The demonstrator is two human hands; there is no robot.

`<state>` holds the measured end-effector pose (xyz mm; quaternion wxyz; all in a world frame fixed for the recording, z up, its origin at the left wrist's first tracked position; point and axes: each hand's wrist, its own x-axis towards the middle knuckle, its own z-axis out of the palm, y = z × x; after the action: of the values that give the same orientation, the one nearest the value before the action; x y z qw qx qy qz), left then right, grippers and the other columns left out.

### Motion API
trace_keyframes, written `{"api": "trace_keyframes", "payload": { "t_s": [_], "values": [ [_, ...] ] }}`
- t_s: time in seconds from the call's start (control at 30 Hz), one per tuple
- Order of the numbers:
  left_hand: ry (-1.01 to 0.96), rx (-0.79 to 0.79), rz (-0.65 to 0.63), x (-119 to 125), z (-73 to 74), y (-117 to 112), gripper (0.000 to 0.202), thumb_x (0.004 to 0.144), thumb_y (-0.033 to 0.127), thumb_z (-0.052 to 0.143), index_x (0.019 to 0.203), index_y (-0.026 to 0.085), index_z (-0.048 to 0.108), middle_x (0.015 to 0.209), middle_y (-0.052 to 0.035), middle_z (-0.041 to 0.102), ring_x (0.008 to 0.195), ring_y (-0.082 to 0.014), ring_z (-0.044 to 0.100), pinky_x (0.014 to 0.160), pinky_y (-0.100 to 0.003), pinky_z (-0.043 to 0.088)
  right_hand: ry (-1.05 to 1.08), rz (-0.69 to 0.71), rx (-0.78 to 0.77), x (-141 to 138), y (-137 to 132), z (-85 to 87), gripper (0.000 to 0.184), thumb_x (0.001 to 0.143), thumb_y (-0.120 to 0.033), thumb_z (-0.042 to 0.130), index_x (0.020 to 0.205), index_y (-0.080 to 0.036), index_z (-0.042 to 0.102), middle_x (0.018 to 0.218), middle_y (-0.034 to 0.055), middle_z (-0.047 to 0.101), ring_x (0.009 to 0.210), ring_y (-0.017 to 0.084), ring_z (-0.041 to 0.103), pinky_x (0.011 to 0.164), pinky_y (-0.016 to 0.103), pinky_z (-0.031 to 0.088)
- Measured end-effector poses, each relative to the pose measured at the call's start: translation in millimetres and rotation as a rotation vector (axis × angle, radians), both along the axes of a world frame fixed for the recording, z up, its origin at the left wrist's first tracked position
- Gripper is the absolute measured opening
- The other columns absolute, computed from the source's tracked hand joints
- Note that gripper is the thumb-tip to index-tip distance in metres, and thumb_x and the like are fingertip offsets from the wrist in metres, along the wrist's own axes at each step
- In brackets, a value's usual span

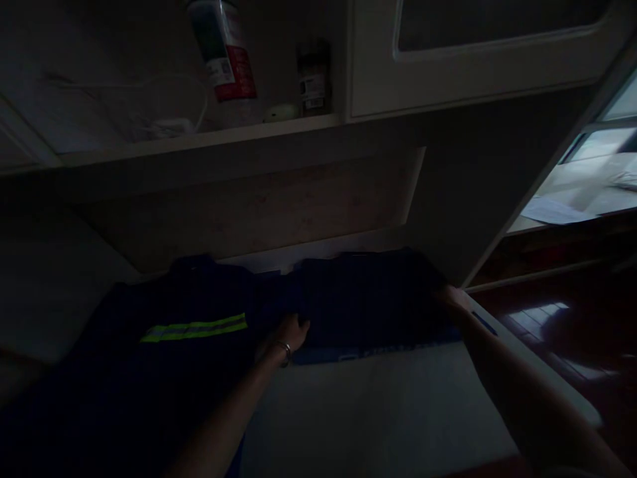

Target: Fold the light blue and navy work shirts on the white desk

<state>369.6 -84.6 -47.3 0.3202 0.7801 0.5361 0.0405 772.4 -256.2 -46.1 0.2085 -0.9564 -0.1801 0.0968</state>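
A dark blue garment (358, 299) lies folded on a pale surface (388, 405) in dim light. My left hand (293, 330), a bracelet on its wrist, is closed on the garment's left edge. My right hand (452, 297) rests at the garment's right edge; its fingers are hidden in the dark cloth. To the left lies another dark garment (149, 358) with a yellow-green reflective stripe (196, 328) across it.
Above, a shelf (199, 143) carries a bottle with a red label (223, 53), a small dark jar (312, 76) and a white cable (164, 119). A white cabinet door (478, 60) hangs at upper right. Dark wooden floor (557, 318) shows on the right.
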Motion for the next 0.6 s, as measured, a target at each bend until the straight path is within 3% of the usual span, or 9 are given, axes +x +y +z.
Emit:
{"api": "trace_keyframes", "payload": {
  "t_s": [0.13,0.27,0.5,0.6],
  "values": [
    [0.028,0.068,0.09,29.0,-7.8,13.7,0.036,0.082,0.039,0.057,0.104,0.011,0.063,0.121,-0.0228,0.063,0.117,-0.028,0.058,0.096,-0.033,0.039,-0.024,-0.083,0.006,-8.6,-1.0,-19.5,0.041,0.082,-0.04,0.05,0.106,-0.013,0.071,0.11,0.0257,0.063,0.1,0.042,0.06,0.074,0.053,0.047],
    [-0.061,0.042,0.17,29.0,-9.0,13.4,0.023,0.082,0.025,0.057,0.103,0.017,0.062,0.108,-0.0146,0.071,0.107,-0.0236,0.064,0.09,-0.032,0.042,-0.111,-0.081,0.093,-17.0,-7.8,-31.9,0.041,0.089,-0.038,0.037,0.111,-0.024,0.069,0.119,0.0178,0.062,0.105,0.037,0.059,0.079,0.051,0.046],
    [-0.45,-0.109,0.45,24.6,-3.9,1.1,0.028,0.075,0.024,0.067,0.1,0.016,0.059,0.102,-0.0108,0.071,0.098,-0.021,0.066,0.088,-0.032,0.047,-0.248,-0.118,0.25,-24.8,-9.5,-39.6,0.049,0.094,-0.041,0.024,0.121,-0.021,0.059,0.133,0.0128,0.053,0.122,0.029,0.047,0.1,0.048,0.035],
    [-0.704,-0.236,0.597,32.6,3.2,-8.4,0.036,0.071,0.021,0.07,0.104,0.017,0.055,0.099,-0.0087,0.071,0.093,-0.0206,0.068,0.083,-0.034,0.052,-0.213,-0.1,0.254,-22.4,-9.0,-41.7,0.047,0.092,-0.042,0.03,0.121,-0.02,0.059,0.133,0.0149,0.053,0.121,0.031,0.047,0.099,0.052,0.033]
  ]
}}
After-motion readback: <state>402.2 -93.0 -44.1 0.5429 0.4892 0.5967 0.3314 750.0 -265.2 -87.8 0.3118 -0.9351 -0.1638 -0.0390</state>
